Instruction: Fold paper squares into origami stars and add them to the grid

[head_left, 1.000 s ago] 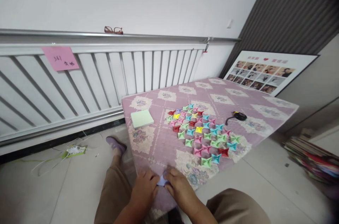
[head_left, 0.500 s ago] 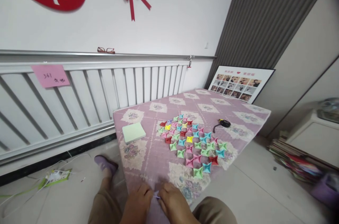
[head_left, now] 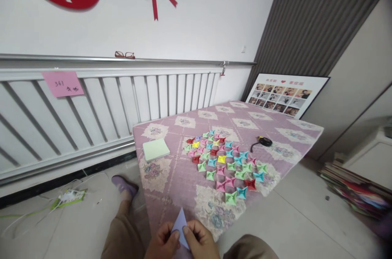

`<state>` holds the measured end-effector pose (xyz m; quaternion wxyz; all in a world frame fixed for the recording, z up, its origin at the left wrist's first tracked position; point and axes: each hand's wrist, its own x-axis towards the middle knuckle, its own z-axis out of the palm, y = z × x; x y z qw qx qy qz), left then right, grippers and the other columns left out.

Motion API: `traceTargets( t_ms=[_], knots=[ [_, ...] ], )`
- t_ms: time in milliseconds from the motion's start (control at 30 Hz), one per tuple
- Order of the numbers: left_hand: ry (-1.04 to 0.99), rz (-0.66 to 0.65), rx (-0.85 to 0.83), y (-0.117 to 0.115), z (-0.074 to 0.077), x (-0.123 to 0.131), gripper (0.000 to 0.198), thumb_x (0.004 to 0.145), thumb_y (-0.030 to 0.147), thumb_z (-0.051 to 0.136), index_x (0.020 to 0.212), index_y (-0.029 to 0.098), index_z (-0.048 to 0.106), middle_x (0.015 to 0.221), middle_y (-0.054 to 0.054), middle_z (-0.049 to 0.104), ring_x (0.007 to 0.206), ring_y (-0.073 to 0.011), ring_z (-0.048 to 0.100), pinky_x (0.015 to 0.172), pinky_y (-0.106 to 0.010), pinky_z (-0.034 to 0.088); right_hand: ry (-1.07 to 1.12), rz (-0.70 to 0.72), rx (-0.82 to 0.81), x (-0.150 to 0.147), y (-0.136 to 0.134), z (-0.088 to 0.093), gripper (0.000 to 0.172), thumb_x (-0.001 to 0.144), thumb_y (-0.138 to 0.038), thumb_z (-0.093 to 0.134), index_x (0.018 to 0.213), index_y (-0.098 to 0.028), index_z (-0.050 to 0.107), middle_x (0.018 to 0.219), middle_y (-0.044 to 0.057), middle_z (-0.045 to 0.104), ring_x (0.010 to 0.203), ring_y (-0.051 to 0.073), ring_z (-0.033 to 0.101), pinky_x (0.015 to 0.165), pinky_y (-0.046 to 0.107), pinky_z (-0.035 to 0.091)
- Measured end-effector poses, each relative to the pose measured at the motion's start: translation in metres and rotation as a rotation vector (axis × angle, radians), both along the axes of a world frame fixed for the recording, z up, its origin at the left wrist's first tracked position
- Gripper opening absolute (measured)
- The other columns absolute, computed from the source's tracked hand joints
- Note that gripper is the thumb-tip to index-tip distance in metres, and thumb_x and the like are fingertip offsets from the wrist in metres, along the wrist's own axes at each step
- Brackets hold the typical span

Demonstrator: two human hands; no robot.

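Observation:
A small piece of folded lavender paper (head_left: 181,223), pointed at the top, is held between my two hands over the table's near edge. My left hand (head_left: 165,241) pinches its left side with thumb and fingers. On the right side, my right hand (head_left: 199,239) presses it with the thumb on top. Beyond my hands, several small folded paper stars (head_left: 221,159) in green, pink, blue, red and yellow lie in rows. To the left rests a pale green stack of square paper (head_left: 156,149).
A flowered pink cloth covers the table (head_left: 176,173). A black tape measure (head_left: 265,141) lies at its right. Behind stand a white radiator (head_left: 122,97) and a leaning photo board (head_left: 281,93). A power strip (head_left: 70,197) with cables is on the floor at left.
The lavender paper has tilted up and now shows a pointed face, where before only a thin edge was visible between my hands. My hands have turned slightly upward. The view has shifted a little.

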<state>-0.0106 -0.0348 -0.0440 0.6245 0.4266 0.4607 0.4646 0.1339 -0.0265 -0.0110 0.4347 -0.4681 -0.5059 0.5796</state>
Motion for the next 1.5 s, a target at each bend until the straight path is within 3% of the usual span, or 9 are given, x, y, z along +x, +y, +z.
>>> traceTargets(
  t_ms=[167, 333, 533, 867, 1500],
  knots=[
    [-0.174, 0.097, -0.187, -0.009, 0.006, 0.01, 0.051, 0.06, 0.062, 0.074, 0.064, 0.018, 0.049, 0.048, 0.006, 0.046, 0.044, -0.0075, 0.037, 0.047, -0.021, 0.026, 0.252, -0.029, -0.196, -0.009, -0.013, -0.002, 0.041, 0.068, -0.058, 0.07, 0.069, -0.019, 0.059, 0.055, -0.004, 0.054, 0.05, 0.009, 0.043, 0.05, 0.021, 0.032],
    [-0.458, 0.052, -0.236, -0.02, 0.034, 0.012, 0.05, 0.06, 0.054, 0.079, 0.065, 0.017, 0.046, 0.053, 0.005, 0.05, 0.049, -0.0079, 0.044, 0.051, -0.021, 0.031, 0.554, 0.044, -0.348, -0.015, -0.018, -0.006, 0.038, 0.07, -0.056, 0.071, 0.073, -0.02, 0.057, 0.054, -0.004, 0.052, 0.05, 0.011, 0.049, 0.047, 0.021, 0.035],
    [-0.592, -0.018, -0.251, -0.027, 0.059, 0.009, 0.046, 0.06, 0.047, 0.083, 0.064, 0.016, 0.048, 0.053, 0.002, 0.053, 0.049, -0.009, 0.048, 0.051, -0.021, 0.033, 0.635, 0.072, -0.366, -0.016, -0.024, -0.004, 0.036, 0.067, -0.052, 0.075, 0.076, -0.021, 0.059, 0.056, -0.003, 0.054, 0.054, 0.013, 0.055, 0.05, 0.024, 0.041],
    [-0.681, -0.082, -0.222, -0.031, 0.065, 0.004, 0.039, 0.064, 0.037, 0.082, 0.063, 0.016, 0.05, 0.055, 0.002, 0.057, 0.047, -0.0092, 0.052, 0.053, -0.023, 0.042, 0.665, 0.139, -0.38, -0.014, -0.033, 0.037, 0.029, 0.067, -0.041, 0.079, 0.075, -0.019, 0.061, 0.062, -0.001, 0.06, 0.061, 0.014, 0.058, 0.059, 0.026, 0.046],
    [-0.664, -0.116, -0.192, -0.038, 0.078, -0.003, 0.037, 0.064, 0.037, 0.083, 0.064, 0.015, 0.054, 0.058, 0.0, 0.058, 0.05, -0.0094, 0.053, 0.055, -0.021, 0.039, 0.687, 0.175, -0.382, -0.013, -0.04, 0.043, 0.028, 0.066, -0.039, 0.081, 0.076, -0.019, 0.063, 0.066, -0.001, 0.061, 0.061, 0.012, 0.057, 0.062, 0.025, 0.046]
  ],
)
